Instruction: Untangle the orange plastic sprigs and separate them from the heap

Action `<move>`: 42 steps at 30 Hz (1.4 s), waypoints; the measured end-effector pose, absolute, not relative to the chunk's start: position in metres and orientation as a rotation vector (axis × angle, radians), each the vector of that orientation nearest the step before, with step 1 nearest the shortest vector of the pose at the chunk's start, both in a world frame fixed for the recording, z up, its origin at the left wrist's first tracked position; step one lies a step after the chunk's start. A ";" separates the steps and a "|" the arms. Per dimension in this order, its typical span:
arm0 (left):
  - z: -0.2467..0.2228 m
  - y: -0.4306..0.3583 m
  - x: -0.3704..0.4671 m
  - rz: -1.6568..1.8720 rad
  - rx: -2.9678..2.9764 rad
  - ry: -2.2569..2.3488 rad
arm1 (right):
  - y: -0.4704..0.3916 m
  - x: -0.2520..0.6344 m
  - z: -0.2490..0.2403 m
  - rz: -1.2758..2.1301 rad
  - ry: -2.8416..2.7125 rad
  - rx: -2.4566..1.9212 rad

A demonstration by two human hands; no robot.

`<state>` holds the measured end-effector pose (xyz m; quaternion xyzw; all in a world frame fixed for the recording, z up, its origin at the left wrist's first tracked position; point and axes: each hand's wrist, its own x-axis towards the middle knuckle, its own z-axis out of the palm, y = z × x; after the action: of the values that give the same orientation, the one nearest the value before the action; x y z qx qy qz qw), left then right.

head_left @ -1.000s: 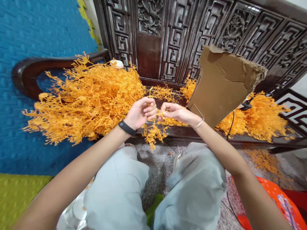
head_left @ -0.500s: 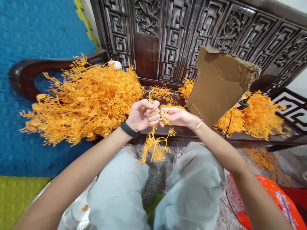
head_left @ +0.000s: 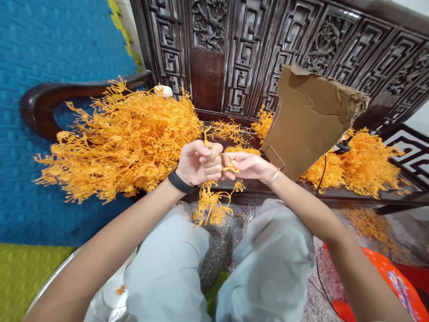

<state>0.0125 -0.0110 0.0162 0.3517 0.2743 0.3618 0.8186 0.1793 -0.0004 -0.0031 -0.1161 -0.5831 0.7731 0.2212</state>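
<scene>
My left hand (head_left: 201,162), with a black band on the wrist, is closed around the stem of an orange branching plastic sprig (head_left: 212,205). The sprig's frilly end hangs below the fist, and a bit of stem pokes out above the thumb. Pressed against it, my right hand (head_left: 244,164) pinches a small orange piece (head_left: 231,168) between its fingers; whether that piece joins the sprig is hidden. To the left of my hands lies a big heap of similar orange sprigs (head_left: 134,138).
Behind stands a carved dark wooden bench (head_left: 208,85) with a curved armrest (head_left: 36,107). A torn cardboard sheet (head_left: 308,120) leans on its seat, near more orange sprigs (head_left: 365,165). A red plastic stool (head_left: 382,268) and a black cable (head_left: 320,281) are at lower right.
Both hands stay together in nearly the same place. The hanging sprig has risen slightly, and more stem shows above my left thumb. The view has shifted a little.
</scene>
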 end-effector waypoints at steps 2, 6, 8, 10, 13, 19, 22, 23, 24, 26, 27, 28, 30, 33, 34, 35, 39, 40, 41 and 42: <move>0.017 -0.012 0.011 0.824 0.725 0.634 | -0.003 0.176 -0.001 2.135 -1.595 -0.272; 0.018 -0.016 0.009 0.924 0.699 0.695 | -0.006 0.173 0.000 2.108 -1.567 -0.273; 0.019 -0.017 0.010 0.936 0.693 0.692 | -0.006 0.172 0.000 2.097 -1.568 -0.296; 0.020 -0.017 0.011 0.927 0.684 0.681 | -0.007 0.172 -0.001 2.107 -1.572 -0.284; 0.021 -0.018 0.011 0.880 0.670 0.648 | -0.007 0.172 -0.002 2.150 -1.547 -0.267; 0.014 -0.015 0.007 0.814 0.705 0.535 | -0.011 0.165 -0.002 2.239 -1.472 -0.081; 0.011 -0.016 0.005 0.873 0.703 0.530 | -0.015 0.162 0.004 2.265 -1.466 0.042; 0.012 -0.016 0.005 0.904 0.702 0.530 | -0.016 0.161 0.007 2.253 -1.469 0.059; 0.013 -0.016 0.005 0.928 0.704 0.525 | -0.017 0.161 0.010 2.218 -1.468 0.057; 0.016 -0.015 0.007 0.957 0.718 0.488 | -0.014 0.161 0.014 2.089 -1.433 -0.027; 0.017 -0.014 0.009 0.962 0.728 0.461 | -0.010 0.162 0.013 2.013 -1.390 -0.099; 0.018 -0.011 0.011 0.968 0.738 0.432 | -0.005 0.164 0.012 1.940 -1.329 -0.184; 0.016 -0.006 0.016 0.977 0.758 0.384 | 0.011 0.168 0.002 1.833 -1.195 -0.368; 0.010 0.001 0.024 0.951 0.800 0.310 | 0.040 0.176 -0.024 1.703 -1.095 -0.711; 0.008 0.002 0.027 0.940 0.816 0.285 | 0.049 0.178 -0.035 1.626 -1.098 -0.845; 0.007 0.003 0.029 0.933 0.832 0.268 | 0.056 0.180 -0.046 1.585 -1.123 -0.982; 0.003 0.005 0.036 0.946 0.863 0.276 | 0.073 0.184 -0.081 1.556 -1.221 -1.371; 0.002 0.005 0.038 0.956 0.862 0.279 | 0.075 0.185 -0.086 1.562 -1.227 -1.399; 0.001 0.006 0.039 0.966 0.865 0.276 | 0.075 0.184 -0.090 1.566 -1.231 -1.410; 0.000 0.007 0.041 0.975 0.872 0.271 | 0.076 0.184 -0.092 1.564 -1.237 -1.419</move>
<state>0.0407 0.0074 -0.0003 0.4042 0.1256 0.4520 0.7852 0.1841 0.0756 -0.0916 -0.5454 -0.4754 0.6007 0.3401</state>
